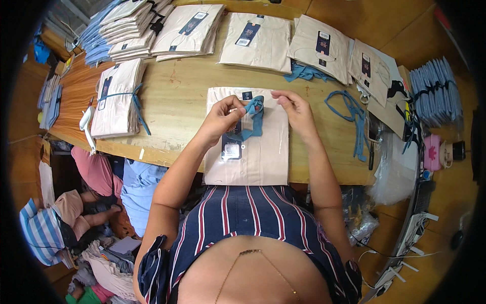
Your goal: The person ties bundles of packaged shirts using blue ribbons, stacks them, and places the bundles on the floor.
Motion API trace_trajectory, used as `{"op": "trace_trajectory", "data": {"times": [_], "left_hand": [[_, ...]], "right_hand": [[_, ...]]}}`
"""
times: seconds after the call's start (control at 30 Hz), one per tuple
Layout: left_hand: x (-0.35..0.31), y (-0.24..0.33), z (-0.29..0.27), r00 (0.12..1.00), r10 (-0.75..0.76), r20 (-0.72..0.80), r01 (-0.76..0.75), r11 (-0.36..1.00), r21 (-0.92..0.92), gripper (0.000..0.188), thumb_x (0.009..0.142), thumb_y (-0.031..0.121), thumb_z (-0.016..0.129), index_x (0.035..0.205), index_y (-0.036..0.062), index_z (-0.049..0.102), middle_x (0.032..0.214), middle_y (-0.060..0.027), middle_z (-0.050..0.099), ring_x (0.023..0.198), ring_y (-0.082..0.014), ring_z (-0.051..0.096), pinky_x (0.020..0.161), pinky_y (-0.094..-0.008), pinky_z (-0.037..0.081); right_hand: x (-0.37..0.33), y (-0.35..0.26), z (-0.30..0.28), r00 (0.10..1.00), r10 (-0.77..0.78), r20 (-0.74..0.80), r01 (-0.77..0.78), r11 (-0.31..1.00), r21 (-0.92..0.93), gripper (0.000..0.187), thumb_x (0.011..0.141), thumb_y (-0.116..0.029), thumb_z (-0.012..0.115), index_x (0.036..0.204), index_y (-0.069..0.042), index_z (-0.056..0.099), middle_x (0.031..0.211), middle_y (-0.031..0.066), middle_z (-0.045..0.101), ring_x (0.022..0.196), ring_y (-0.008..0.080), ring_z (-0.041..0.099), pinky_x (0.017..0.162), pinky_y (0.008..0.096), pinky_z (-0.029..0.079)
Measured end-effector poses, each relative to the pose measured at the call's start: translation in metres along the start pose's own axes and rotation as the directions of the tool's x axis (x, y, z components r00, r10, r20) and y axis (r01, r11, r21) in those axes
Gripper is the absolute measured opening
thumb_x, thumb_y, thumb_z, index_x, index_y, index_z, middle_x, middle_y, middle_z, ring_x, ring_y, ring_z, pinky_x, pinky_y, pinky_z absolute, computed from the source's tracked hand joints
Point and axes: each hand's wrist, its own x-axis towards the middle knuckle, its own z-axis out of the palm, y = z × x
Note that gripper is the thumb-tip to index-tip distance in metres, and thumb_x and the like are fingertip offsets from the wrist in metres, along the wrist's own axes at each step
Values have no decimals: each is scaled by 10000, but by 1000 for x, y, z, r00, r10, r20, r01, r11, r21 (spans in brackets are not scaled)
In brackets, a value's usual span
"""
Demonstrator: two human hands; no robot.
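In the head view, the left hand [223, 119]'s grip pinches a blue cloth strip [257, 124] above a pale folded cloth pack [268, 162] on the table [177, 111]. The right hand [298, 114]'s grip looks loose beside the strip, holding nothing that shows. It seems best to pinch snugly, pull gently and leave the pack flat.

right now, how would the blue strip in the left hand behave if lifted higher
The blue strip would likely flop, since it curves loosely below the left hand. It's probably light too, being thin and narrow.
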Motion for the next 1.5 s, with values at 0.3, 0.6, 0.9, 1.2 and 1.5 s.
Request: {"op": "trace_trajectory", "data": {"times": [0.3,0.6,0.9,1.2,1.5], "left_hand": [[-7,13,-4,999,6,32,-6,1000,0,102,767,126,537,718,66,471,876,-29,554,499,-12,355,411,-155,278],[-39,50,-70,945,225,-237,-126,919,373,83,785,100,492,717,53,478,611,-28,524,565,-69,474,495,-173,339],[-46,46,-13,891,427,-156,-431,902,9,104,839,79,401,879,97,308,746,-115,511,630,-146,526,565,-233,440],[-60,49,-75,777,422,-467,57,692,719,106,798,102,467,892,53,476,857,-192,552,731,-269,574,589,-349,464],[-75,6,-20,863,-216,457,43,932,359,366,766,273,553,975,-20,488,793,-67,532,724,-135,486,638,-246,389]], "right_hand": [[-5,-26,22,987,-150,56,159,882,-444,117,653,-99,610,753,-39,592,728,63,526,736,198,522,642,284,404],[-6,-39,-81,868,-417,-270,-97,391,-915,44,640,-35,554,674,-23,530,694,122,540,696,289,507,608,373,387],[-27,-50,-28,990,-143,-7,118,844,-523,468,665,-109,613,1075,1,415,1034,169,460,973,290,429,819,348,343],[-51,-55,33,647,343,681,-485,874,21,250,782,-105,515,1001,14,495,708,63,553,615,127,522,601,269,432],[-27,-83,2,734,278,620,-246,959,-139,162,766,-85,514,889,9,561,652,43,547,597,75,464,541,220,387]]}}
